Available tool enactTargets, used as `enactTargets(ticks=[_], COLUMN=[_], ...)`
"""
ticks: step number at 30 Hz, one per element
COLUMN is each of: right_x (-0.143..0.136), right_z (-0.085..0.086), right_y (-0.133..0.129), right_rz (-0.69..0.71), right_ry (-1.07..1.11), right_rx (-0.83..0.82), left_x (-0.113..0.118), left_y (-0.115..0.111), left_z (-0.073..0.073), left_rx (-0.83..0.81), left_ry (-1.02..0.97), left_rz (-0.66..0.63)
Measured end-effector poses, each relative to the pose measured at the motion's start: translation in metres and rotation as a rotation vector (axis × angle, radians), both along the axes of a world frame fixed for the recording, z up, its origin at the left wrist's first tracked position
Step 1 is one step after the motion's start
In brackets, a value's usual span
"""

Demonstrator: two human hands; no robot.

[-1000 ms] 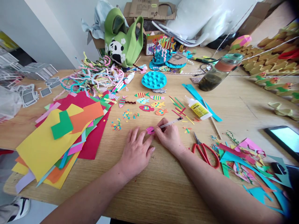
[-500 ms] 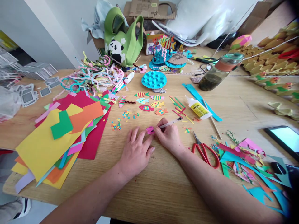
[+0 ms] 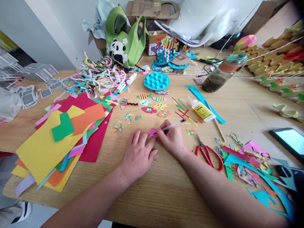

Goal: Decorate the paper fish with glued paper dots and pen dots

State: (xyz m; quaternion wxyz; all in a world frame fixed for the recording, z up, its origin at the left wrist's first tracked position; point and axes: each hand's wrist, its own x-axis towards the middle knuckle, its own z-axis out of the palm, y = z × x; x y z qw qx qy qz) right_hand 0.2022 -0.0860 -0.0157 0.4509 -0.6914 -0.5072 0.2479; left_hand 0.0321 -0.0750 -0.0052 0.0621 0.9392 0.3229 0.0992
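Note:
A small magenta paper fish (image 3: 152, 132) with dark marks lies flat on the table between my hands. My right hand (image 3: 171, 138) grips a slim pen (image 3: 174, 123) with a pale barrel and dark end, its tip down at the fish. With fingers spread, my left hand (image 3: 139, 152) rests on the table, fingertips at the fish's left and near edge. Just beyond lie several decorated paper fish, among them an orange fish (image 3: 164, 113) and a red fish (image 3: 148, 110). Tiny paper dots (image 3: 118, 126) are heaped to the left.
Coloured paper sheets (image 3: 45, 142) pile up on the left. Red-handled scissors (image 3: 209, 155), a glue bottle (image 3: 201, 110) and paper scraps (image 3: 256, 171) lie right. Further back are a blue bumpy disc (image 3: 156, 81), a green panda bag (image 3: 133, 47), pipe cleaners (image 3: 95, 76) and a drink bottle (image 3: 220, 74).
The pen and right hand have barely shifted at the magenta fish, and a dark mark shows more clearly on it. My left hand stays in place.

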Motion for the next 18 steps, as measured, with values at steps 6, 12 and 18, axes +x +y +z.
enactTargets(ticks=[6,12,18], right_x=[0.0,-0.0002,-0.0006], right_z=[-0.0011,-0.0018,-0.0011], right_y=[0.0001,0.0001,0.0], right_rz=[-0.003,0.002,-0.001], right_ry=[-0.007,-0.002,-0.013], right_rx=[0.007,0.004,0.002], left_x=[-0.0004,-0.0002,0.0002], left_y=[-0.0003,-0.0003,-0.0005], left_z=[-0.001,-0.0009,0.0002], left_rx=[0.01,0.004,-0.002], left_ry=[0.0,0.0,0.01], left_rz=[0.006,0.002,0.004])
